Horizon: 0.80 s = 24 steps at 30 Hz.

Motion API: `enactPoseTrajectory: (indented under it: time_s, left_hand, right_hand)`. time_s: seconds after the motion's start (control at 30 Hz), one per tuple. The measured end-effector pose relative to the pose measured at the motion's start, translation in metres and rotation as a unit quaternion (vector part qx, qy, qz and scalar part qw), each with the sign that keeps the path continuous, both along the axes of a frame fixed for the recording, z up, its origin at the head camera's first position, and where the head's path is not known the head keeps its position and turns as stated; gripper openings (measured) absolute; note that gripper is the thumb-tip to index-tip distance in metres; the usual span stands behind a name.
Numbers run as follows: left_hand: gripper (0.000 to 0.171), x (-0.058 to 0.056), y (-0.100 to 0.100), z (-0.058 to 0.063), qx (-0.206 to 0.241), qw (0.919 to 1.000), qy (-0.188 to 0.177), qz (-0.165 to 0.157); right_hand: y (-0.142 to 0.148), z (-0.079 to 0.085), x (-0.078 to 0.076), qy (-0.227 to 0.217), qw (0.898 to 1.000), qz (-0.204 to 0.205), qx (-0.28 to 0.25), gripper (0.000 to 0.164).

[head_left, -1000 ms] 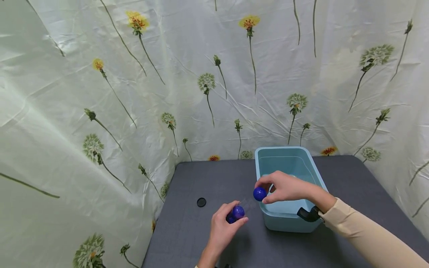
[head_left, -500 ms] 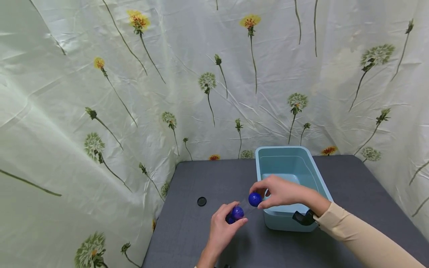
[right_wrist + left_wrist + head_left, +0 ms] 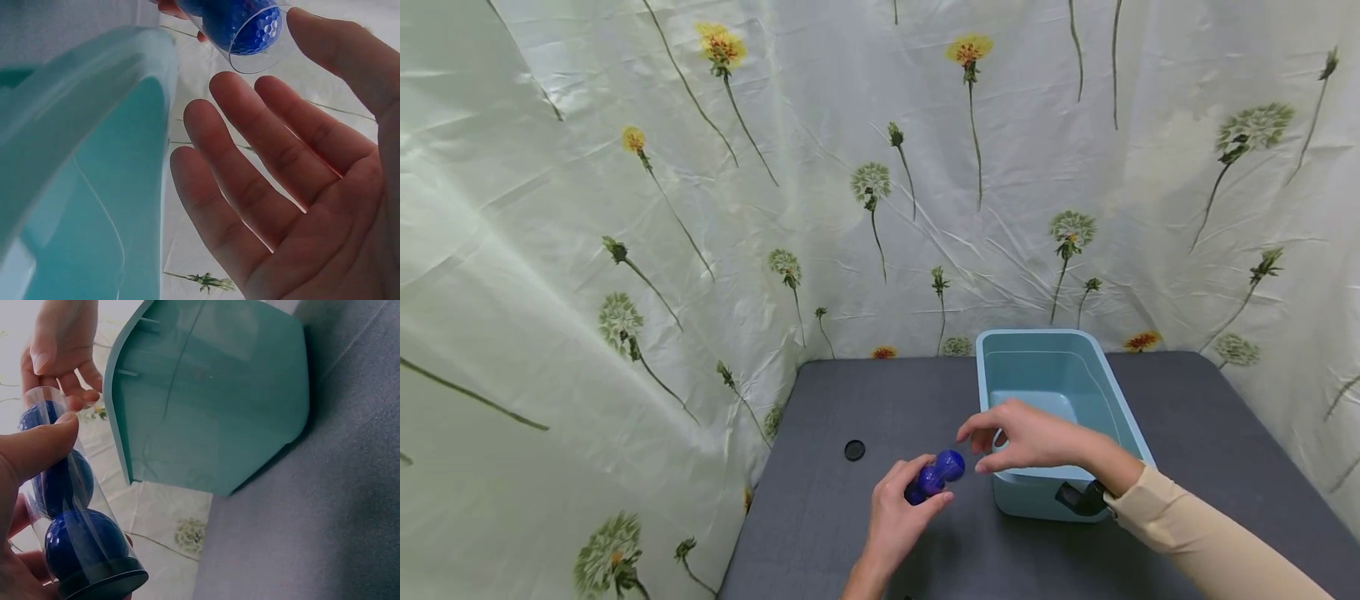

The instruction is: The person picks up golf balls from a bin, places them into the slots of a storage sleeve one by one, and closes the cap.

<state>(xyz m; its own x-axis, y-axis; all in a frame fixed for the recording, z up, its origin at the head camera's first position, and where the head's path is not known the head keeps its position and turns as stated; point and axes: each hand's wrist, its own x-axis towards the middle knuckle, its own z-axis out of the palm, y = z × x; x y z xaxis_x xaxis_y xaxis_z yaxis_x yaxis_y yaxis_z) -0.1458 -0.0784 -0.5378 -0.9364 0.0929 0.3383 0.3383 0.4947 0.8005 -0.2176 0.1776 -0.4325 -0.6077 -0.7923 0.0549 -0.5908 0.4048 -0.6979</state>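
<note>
My left hand [image 3: 901, 508] grips a clear plastic tube [image 3: 103, 519] with a black cap [image 3: 106, 584] on its lower end. Three blue golf balls [image 3: 84, 544] sit in a row inside it; the topmost golf ball [image 3: 256, 31] lies just within the open end, its dimples showing in the right wrist view. The tube is tilted, its mouth toward the right hand. My right hand [image 3: 1026, 435] holds nothing; its fingers are spread and slightly bent, close to the tube's mouth and over the near left rim of the blue bin.
The light blue bin [image 3: 987, 375] stands on the dark grey table [image 3: 895, 400], to the right of the tube. A round black cap [image 3: 854, 450] lies on the table to the left. Behind the table hangs a white curtain [image 3: 820, 167] with dandelion prints.
My right hand moved left with a blue golf ball and let it go into the tube's open end. The left hand stays in place, holding the tube.
</note>
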Motion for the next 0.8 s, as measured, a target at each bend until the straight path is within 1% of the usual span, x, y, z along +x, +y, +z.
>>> enactPoseTrajectory:
  time_s: [0.17, 0.33, 0.43, 0.5, 0.6, 0.67, 0.73, 0.8]
  left_hand:
    - [0.051, 0.006, -0.013, -0.002, 0.028, 0.9995, 0.01, 0.014]
    - [0.051, 0.012, -0.03, -0.002, 0.048, 0.9984, 0.017, 0.025]
    - [0.051, 0.017, -0.041, 0.0, 0.049, 0.9977, 0.021, 0.042]
    - [0.05, 0.021, -0.049, 0.0, 0.047, 0.9968, 0.024, 0.061]
    - [0.05, 0.026, -0.061, 0.001, 0.052, 0.9944, 0.033, 0.086]
    - [0.049, 0.03, -0.069, 0.001, 0.057, 0.9921, 0.045, 0.103]
    - [0.05, 0.032, -0.077, 0.002, 0.066, 0.9897, 0.059, 0.113]
    - [0.05, 0.035, -0.085, 0.003, 0.071, 0.9875, 0.067, 0.123]
  right_hand:
    - [-0.012, -0.001, 0.005, -0.002, 1.0, -0.011, -0.025, 0.033]
    - [-0.026, -0.005, 0.01, -0.005, 0.998, -0.045, -0.038, 0.031]
    - [-0.038, -0.008, 0.013, -0.005, 0.997, -0.068, -0.044, 0.031]
    - [-0.049, -0.01, 0.016, -0.004, 0.996, -0.077, -0.048, 0.03]
    - [-0.07, -0.016, 0.019, -0.015, 0.996, -0.073, -0.057, 0.028]
    - [-0.087, -0.022, 0.019, -0.023, 0.996, -0.062, -0.065, 0.027]
    - [-0.103, -0.03, 0.016, -0.029, 0.996, -0.057, -0.069, 0.026]
    - [-0.121, -0.039, 0.009, -0.016, 0.996, -0.061, -0.069, 0.025]
